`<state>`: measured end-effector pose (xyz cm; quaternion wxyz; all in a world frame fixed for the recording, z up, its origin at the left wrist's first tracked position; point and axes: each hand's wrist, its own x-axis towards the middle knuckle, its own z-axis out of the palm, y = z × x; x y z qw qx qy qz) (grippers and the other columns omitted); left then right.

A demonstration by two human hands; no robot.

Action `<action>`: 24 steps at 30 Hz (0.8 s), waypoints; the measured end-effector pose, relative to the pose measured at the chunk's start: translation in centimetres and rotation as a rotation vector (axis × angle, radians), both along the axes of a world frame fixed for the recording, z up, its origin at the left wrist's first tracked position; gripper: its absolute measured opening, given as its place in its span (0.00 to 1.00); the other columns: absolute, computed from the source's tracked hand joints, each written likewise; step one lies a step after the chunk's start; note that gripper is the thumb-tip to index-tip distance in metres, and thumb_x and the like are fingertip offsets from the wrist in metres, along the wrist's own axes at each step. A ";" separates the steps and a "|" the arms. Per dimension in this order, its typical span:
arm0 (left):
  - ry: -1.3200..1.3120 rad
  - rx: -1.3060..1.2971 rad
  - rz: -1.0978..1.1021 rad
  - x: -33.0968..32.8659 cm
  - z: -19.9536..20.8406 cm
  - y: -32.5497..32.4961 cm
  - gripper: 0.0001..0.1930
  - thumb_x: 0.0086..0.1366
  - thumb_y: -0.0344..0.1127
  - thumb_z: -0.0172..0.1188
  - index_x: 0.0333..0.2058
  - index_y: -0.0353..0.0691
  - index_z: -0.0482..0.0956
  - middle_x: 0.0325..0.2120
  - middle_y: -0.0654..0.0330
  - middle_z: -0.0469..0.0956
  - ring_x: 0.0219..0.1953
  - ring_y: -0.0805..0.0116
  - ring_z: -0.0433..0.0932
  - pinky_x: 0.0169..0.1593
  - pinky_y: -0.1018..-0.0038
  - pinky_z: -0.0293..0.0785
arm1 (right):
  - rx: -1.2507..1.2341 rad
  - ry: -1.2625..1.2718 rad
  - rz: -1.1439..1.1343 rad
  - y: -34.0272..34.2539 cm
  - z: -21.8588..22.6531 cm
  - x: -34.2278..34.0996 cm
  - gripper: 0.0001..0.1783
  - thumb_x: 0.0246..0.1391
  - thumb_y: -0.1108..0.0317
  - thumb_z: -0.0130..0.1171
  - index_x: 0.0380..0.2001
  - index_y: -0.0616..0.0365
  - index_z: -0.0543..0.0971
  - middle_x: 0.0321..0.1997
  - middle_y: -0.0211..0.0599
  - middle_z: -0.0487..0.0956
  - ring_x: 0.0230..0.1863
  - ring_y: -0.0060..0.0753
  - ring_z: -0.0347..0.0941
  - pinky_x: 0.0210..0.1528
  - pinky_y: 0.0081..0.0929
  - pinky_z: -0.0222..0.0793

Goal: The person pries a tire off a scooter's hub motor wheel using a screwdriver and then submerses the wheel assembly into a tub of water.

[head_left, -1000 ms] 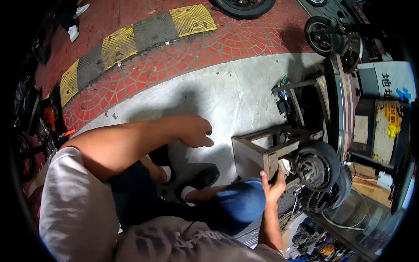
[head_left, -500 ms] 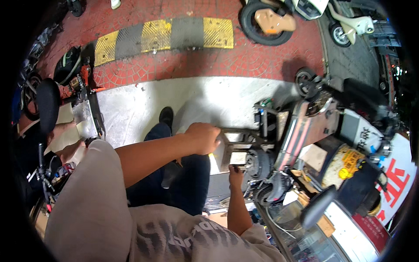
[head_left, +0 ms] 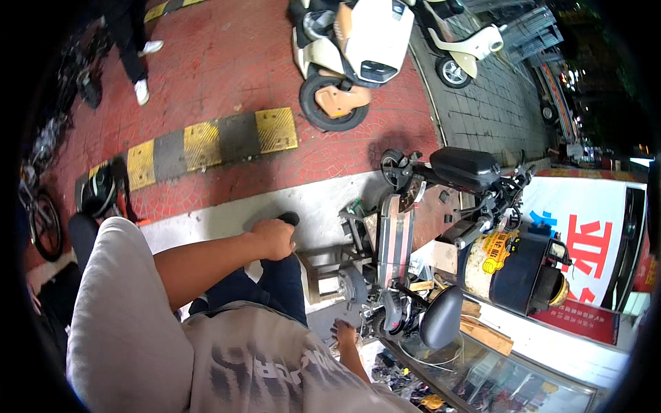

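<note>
Above my bent knee, my left hand [head_left: 272, 239] has its fingers curled inward; whatever may be inside them is hidden. My right hand [head_left: 344, 332] is lower, between my body and the small wheel [head_left: 354, 288], with its fingers apart and nothing visible in them. To the right of my knee stands a wooden frame [head_left: 313, 281], close to that wheel. Beyond it is an electric scooter with a dark, pink-striped deck [head_left: 397, 234] and a rounded black seat [head_left: 441, 318].
A glass-topped case [head_left: 496, 375] fills the lower right. A rusty yellow-and-black drum [head_left: 485, 268] stands past the scooter. A white scooter [head_left: 375, 41] is parked beyond the yellow-and-black speed bump [head_left: 203, 146]. Someone in dark trousers [head_left: 126, 45] stands at upper left.
The view has swung toward the right and farther out. My right hand has left the pale block by the wheel and its fingers have spread. My left hand is farther from the wooden frame.
</note>
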<state>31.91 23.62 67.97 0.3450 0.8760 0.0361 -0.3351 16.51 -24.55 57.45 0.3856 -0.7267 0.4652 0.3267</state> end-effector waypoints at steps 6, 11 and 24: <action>0.017 0.117 -0.153 12.7 2.2 -0.8 0.20 0.66 0.47 0.59 0.45 0.37 0.87 0.45 0.44 0.86 0.50 0.44 0.84 0.53 0.51 0.80 | 0.078 0.171 -0.195 -2.8 -4.9 0.7 0.13 0.63 0.57 0.65 0.43 0.52 0.82 0.34 0.32 0.82 0.29 0.31 0.81 0.28 0.38 0.73; -0.019 0.192 -0.152 23.3 1.9 0.3 0.22 0.66 0.49 0.59 0.48 0.37 0.85 0.49 0.44 0.84 0.54 0.44 0.82 0.57 0.51 0.77 | 0.150 0.041 -0.387 -1.2 -4.2 10.6 0.17 0.64 0.56 0.64 0.50 0.52 0.80 0.38 0.35 0.84 0.31 0.36 0.83 0.32 0.39 0.76; -0.054 0.391 -0.497 53.1 -2.4 3.3 0.22 0.63 0.43 0.57 0.48 0.32 0.86 0.51 0.42 0.83 0.55 0.45 0.83 0.59 0.55 0.79 | 0.088 -0.227 -0.786 11.5 -3.4 21.6 0.19 0.66 0.61 0.58 0.55 0.57 0.78 0.48 0.43 0.86 0.46 0.46 0.85 0.41 0.45 0.80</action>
